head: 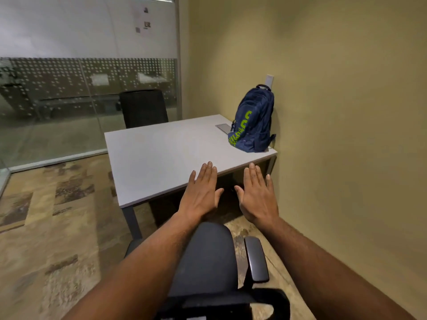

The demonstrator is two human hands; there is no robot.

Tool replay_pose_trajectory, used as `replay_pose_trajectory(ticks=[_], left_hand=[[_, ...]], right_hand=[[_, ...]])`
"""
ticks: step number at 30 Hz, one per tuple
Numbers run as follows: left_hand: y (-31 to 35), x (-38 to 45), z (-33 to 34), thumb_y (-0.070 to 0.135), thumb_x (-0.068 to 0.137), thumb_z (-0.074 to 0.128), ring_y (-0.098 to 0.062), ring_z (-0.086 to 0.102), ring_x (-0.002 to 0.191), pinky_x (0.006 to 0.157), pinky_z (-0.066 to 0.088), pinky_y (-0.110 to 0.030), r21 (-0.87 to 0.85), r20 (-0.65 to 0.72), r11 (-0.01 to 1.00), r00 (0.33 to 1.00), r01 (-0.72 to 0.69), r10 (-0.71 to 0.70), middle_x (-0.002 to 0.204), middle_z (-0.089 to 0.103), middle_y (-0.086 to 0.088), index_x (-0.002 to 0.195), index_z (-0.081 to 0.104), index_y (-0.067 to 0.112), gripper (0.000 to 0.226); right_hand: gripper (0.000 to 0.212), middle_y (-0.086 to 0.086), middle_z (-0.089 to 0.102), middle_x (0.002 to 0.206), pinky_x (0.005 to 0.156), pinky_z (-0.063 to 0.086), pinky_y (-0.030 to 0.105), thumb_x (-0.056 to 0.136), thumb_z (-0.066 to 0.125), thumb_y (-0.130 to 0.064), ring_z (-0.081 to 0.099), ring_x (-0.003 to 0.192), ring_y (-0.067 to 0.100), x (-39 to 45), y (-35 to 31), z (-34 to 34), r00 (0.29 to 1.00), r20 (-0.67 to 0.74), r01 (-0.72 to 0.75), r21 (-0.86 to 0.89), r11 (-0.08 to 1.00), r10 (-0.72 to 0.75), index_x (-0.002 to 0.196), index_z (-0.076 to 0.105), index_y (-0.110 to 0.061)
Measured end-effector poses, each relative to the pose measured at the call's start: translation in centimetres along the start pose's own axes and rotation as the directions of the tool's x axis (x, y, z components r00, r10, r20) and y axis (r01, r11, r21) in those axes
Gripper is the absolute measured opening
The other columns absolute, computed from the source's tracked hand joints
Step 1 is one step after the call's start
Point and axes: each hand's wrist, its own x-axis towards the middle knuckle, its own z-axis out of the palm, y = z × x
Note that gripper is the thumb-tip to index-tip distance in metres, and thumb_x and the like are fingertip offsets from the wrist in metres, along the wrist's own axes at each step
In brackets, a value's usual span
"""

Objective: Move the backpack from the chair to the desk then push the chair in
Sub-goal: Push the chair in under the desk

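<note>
In a small yellow-walled office, a navy backpack with green lettering [253,121] stands upright on the white rectangular desk [161,155], against the wall. Left hand [199,195] and right hand [257,197] hover with fingers spread, each grip empty, above the black armed office chair [208,262].

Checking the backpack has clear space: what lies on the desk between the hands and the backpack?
Head view: only bare desk between the hands and the backpack.

- Your backpack [253,121] is navy blue with lime-green lettering.
- The counter [161,155] you face is plain pale grey.
- Your chair [208,257] is black.
- The wall [335,88] is yellowish tan.
- The carpet [57,227] shows beige and brown mottled patches.
- The glass partition [92,72] carries a white dot pattern.
</note>
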Motion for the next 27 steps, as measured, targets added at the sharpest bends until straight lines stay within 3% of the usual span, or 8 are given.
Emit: replay_pose_trajectory(ticks=[4,14,23,27], left_hand=[[-0.6,-4.0,0.0,0.046,0.107,0.03,-0.025,-0.002,0.157,0.127,0.006,-0.048,-0.026,0.007,1.0,1.0,-0.014,0.015,0.17,0.001,-0.012,0.162,0.007,0.008,0.07],[-1.2,-15.2,2.9,0.049,0.108,0.02,-0.02,-0.013,0.155,0.126,-0.004,-0.045,-0.064,0.119,0.998,0.993,0.027,-0.019,0.169,-0.01,-0.007,0.163,0.001,0.012,0.069],[0.9,-25.4,4.5,0.053,0.106,0.016,-0.014,-0.019,0.154,0.125,-0.007,-0.041,-0.137,0.165,0.979,0.978,0.153,-0.13,0.169,-0.012,-0.002,0.163,-0.001,0.014,0.071],[1.7,-27.6,3.8,0.06,0.102,0.009,-0.013,-0.019,0.153,0.126,-0.007,-0.042,-0.093,0.169,0.977,0.97,0.192,-0.174,0.169,-0.013,0.0,0.163,-0.001,0.015,0.076]], right_hand=[[0.07,0.011,0.008,0.168,0.124,0.007,0.05,0.103,0.024,-0.05,0.004,0.155,0.024,-3.4,-1.7,0.1,0.999,0.032,-0.014,-0.018,1.0,0.015,0.159,0.015,-0.008],[0.07,0.005,-0.002,0.169,0.124,0.003,0.048,0.103,0.011,-0.054,-0.007,0.154,0.02,-13.0,-4.4,1.1,0.983,0.185,0.006,-0.007,1.0,-0.005,0.16,0.004,-0.013],[0.069,0.002,-0.003,0.169,0.124,-0.002,0.043,0.104,0.014,-0.054,-0.009,0.154,0.015,-22.7,-5.2,1.5,0.956,0.293,-0.047,0.124,0.991,0.008,0.161,0.006,-0.015],[0.07,0.002,-0.002,0.169,0.125,-0.002,0.043,0.103,0.012,-0.055,-0.009,0.154,0.014,-25.1,-5.2,1.2,0.95,0.309,-0.107,0.174,0.979,0.049,0.161,0.007,-0.015]])
